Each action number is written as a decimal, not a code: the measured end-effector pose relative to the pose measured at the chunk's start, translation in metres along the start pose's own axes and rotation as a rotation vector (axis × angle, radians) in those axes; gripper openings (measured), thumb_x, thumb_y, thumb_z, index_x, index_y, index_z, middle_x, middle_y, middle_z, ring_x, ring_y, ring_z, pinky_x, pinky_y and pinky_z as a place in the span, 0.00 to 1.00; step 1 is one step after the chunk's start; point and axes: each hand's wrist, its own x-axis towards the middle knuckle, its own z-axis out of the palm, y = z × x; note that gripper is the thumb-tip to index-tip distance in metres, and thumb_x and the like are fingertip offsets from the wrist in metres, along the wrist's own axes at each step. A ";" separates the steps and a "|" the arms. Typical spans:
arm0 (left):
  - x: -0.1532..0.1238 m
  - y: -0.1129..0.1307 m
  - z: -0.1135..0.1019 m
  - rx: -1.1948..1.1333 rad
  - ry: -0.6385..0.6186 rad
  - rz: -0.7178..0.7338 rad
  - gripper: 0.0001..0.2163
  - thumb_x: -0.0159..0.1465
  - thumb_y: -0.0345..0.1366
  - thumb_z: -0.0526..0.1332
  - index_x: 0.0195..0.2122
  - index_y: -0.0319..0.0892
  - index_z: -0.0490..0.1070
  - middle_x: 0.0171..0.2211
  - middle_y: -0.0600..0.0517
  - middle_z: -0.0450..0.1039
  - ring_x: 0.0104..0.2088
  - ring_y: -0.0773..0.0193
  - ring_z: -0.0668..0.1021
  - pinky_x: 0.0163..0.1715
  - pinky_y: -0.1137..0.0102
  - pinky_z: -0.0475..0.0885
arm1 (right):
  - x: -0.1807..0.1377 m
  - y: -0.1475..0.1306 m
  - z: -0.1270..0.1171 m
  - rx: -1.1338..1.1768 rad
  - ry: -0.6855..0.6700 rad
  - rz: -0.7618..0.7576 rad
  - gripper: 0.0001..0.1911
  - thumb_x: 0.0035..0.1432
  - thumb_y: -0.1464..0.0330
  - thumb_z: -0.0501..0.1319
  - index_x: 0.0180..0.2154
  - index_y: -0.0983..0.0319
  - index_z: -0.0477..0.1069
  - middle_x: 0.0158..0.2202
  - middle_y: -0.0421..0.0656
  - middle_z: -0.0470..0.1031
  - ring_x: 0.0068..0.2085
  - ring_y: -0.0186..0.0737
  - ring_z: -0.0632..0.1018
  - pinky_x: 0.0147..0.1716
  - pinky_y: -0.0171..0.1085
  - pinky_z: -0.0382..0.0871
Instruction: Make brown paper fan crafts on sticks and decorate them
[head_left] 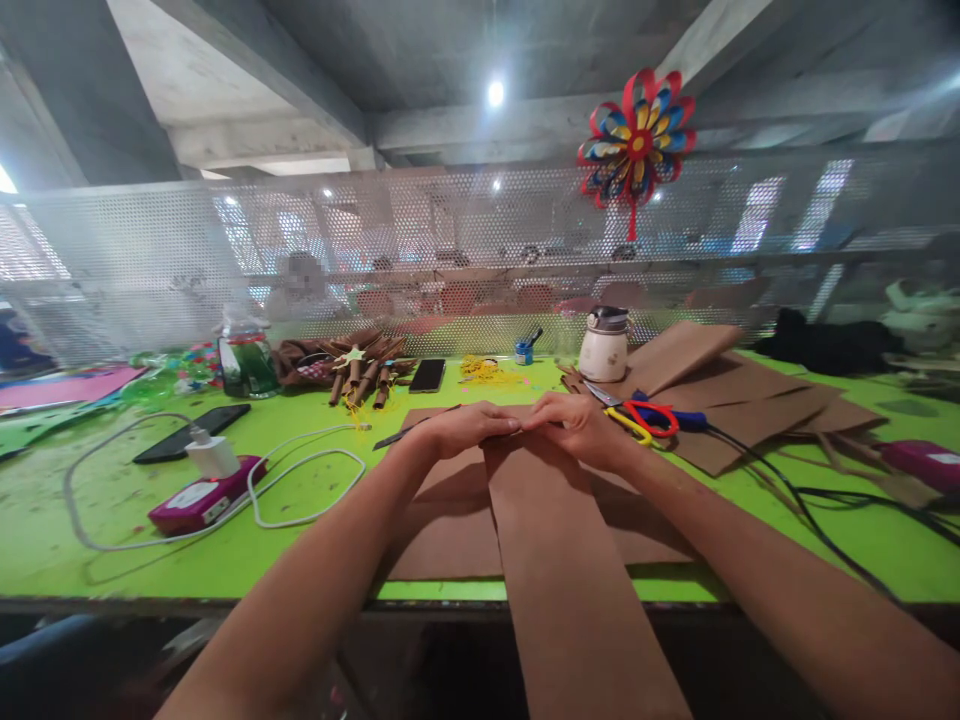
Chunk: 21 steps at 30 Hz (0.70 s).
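A long strip of brown kraft paper [577, 580] runs from the table over its front edge towards me. My left hand [474, 424] and my right hand [568, 424] meet at its far end, fingers closed on the paper edge, fingertips nearly touching. Beneath the strip, a wider brown sheet [442, 545] lies flat on the green table. A thin dark flat tool [394, 437] pokes out beside my left wrist; its kind is unclear. Close to my right wrist are scissors [645, 415] with red and yellow handles and a blue-handled corded tool [679, 418].
More brown sheets [750, 390] are piled at right, behind them a white bottle [604, 345]. At left sit a purple power strip [206, 495] with a charger, a white cable [307, 520] and a dark tablet [191, 433]. Rolled brown tubes [365, 382] and a phone [427, 376] lie farther back.
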 end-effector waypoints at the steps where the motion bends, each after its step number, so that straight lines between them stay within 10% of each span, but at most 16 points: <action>1: 0.000 0.000 0.000 0.018 -0.004 0.009 0.12 0.58 0.41 0.59 0.36 0.38 0.75 0.30 0.52 0.73 0.30 0.68 0.68 0.32 0.73 0.60 | 0.000 -0.001 0.000 -0.014 0.000 -0.009 0.10 0.55 0.75 0.57 0.33 0.61 0.77 0.33 0.44 0.75 0.35 0.36 0.76 0.36 0.35 0.70; 12: 0.000 -0.002 -0.002 0.154 -0.082 0.089 0.13 0.60 0.40 0.57 0.40 0.40 0.74 0.35 0.51 0.73 0.34 0.66 0.70 0.36 0.72 0.62 | 0.001 -0.003 -0.005 -0.026 -0.098 -0.012 0.11 0.54 0.74 0.57 0.36 0.60 0.77 0.36 0.45 0.75 0.37 0.36 0.75 0.38 0.36 0.69; 21: -0.008 0.016 0.001 0.460 -0.061 0.111 0.16 0.62 0.42 0.53 0.46 0.42 0.72 0.43 0.50 0.72 0.41 0.62 0.70 0.39 0.71 0.63 | 0.003 0.007 -0.027 0.304 -0.194 0.547 0.24 0.56 0.54 0.54 0.34 0.69 0.75 0.26 0.46 0.74 0.23 0.32 0.71 0.23 0.33 0.66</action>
